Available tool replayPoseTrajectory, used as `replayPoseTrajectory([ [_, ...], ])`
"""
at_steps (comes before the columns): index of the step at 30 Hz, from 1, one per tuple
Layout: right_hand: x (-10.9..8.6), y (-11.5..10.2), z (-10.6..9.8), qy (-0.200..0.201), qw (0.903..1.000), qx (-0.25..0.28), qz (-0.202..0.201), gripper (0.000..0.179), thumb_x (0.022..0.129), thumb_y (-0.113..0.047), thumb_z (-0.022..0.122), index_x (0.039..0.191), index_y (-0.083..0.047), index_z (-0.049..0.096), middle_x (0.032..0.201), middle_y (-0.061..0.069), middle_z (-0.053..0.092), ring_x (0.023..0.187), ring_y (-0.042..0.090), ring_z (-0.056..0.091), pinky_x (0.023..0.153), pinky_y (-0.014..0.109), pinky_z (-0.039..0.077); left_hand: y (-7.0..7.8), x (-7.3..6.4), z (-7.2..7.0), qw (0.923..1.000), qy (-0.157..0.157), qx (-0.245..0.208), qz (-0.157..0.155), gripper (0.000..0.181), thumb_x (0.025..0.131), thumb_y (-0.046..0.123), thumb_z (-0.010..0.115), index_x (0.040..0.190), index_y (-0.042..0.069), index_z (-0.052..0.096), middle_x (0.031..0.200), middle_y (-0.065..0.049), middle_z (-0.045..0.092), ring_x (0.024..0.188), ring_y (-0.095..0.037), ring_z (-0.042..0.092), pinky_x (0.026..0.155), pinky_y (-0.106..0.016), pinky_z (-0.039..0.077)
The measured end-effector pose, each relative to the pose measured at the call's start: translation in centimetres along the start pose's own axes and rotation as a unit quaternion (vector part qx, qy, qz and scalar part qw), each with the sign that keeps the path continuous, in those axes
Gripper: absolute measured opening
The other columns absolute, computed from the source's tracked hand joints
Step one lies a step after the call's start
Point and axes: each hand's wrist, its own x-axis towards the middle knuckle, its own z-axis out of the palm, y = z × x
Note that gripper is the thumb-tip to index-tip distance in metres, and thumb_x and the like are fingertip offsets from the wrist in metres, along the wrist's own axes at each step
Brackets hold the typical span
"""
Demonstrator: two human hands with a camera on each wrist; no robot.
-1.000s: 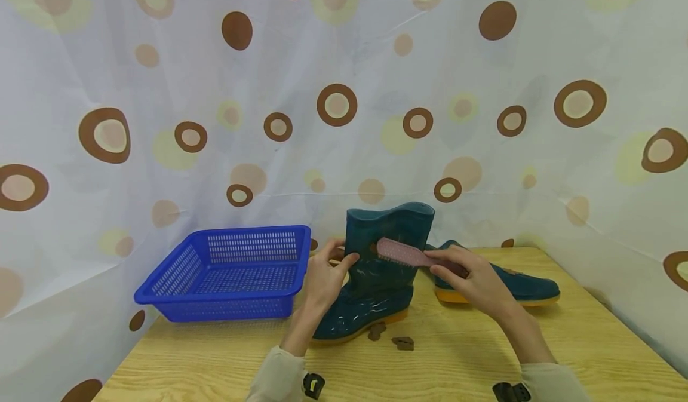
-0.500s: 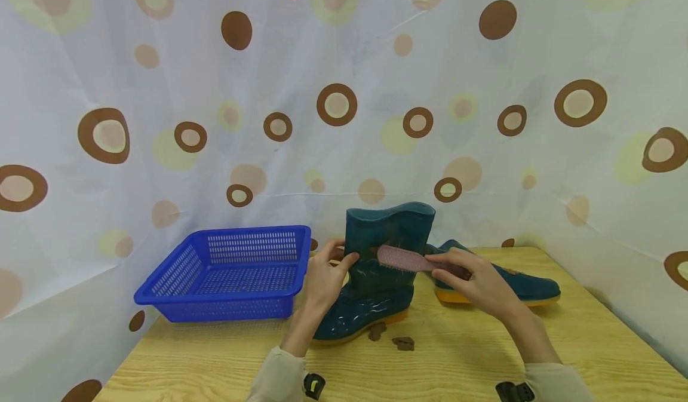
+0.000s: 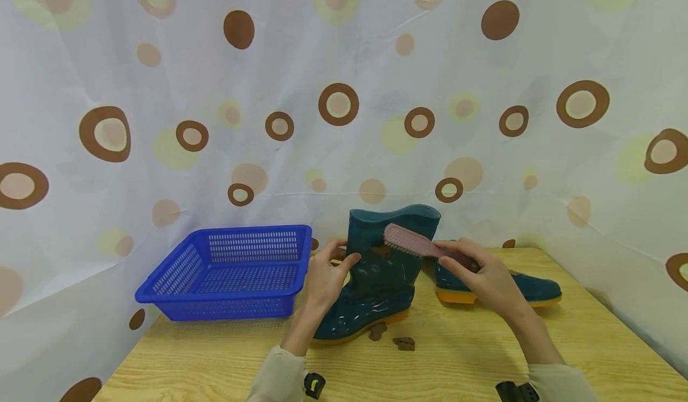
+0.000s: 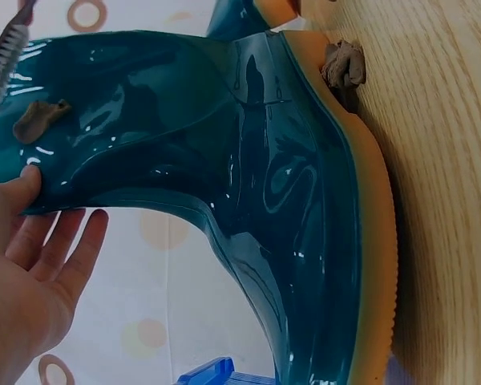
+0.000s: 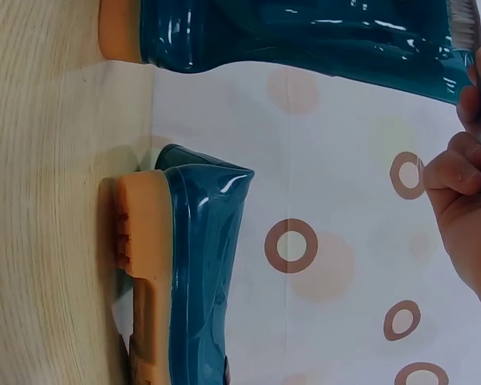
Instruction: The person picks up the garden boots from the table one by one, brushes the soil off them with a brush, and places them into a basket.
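A glossy dark-teal rain boot (image 3: pixel 371 276) with an orange sole stands on the table, its toe pointing left. My left hand (image 3: pixel 325 276) holds the shaft by its left edge, thumb in front and fingers behind. A brown mud-like lump (image 4: pixel 40 120) sticks to the shaft just above that thumb. My right hand (image 3: pixel 486 276) grips the dark handle of a pink brush (image 3: pixel 411 241), bristles turned down toward the boot. In the left wrist view the white bristles (image 4: pixel 4 68) show beside the lump, toward the boot's top.
Another teal boot (image 3: pixel 532 288) lies at the back right, partly behind my right hand. A blue plastic basket (image 3: pixel 220 297) stands at the left. Brown lumps (image 3: pixel 403 343) lie on the wooden table (image 3: pixel 457 360) before the boot. A dotted curtain (image 3: pixel 344 157) hangs behind.
The brush has risen on the shaft and tilted, its head now higher, uncovering the brown lump. The boot's top has shifted slightly right. My left hand keeps its hold.
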Motion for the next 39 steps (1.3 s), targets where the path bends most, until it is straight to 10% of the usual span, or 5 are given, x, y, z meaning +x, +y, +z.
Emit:
replayPoseTrajectory([
  [28, -0.1, 0.6, -0.1, -0.09, 0.9955, -0.018, 0.023, 0.026, 0.099, -0.019, 0.062, 0.124, -0.02, 0.069, 0.103, -0.003, 0.067, 0.088, 0.002, 0.065, 0.076, 0.022, 0.057, 0.2, -0.1, -0.2, 0.9999, 0.0, -0.002, 0.011, 0.018, 0.092, 0.025, 0.072, 0.109, 0.018, 0.071, 0.085, -0.002, 0.076, 0.083, -0.016, 0.072, 0.081, -0.036, 0.061],
  [39, -0.2, 0.2, -0.6, -0.05, 0.998, 0.005, 0.038, 0.029, 0.099, -0.018, 0.061, 0.128, -0.019, 0.066, 0.099, -0.002, 0.064, 0.071, 0.009, 0.057, 0.059, 0.024, 0.05, 0.3, -0.1, -0.1, 1.0, -0.003, -0.005, 0.008, 0.02, 0.093, 0.025, 0.071, 0.111, 0.016, 0.071, 0.086, -0.003, 0.076, 0.083, -0.016, 0.072, 0.081, -0.035, 0.061],
])
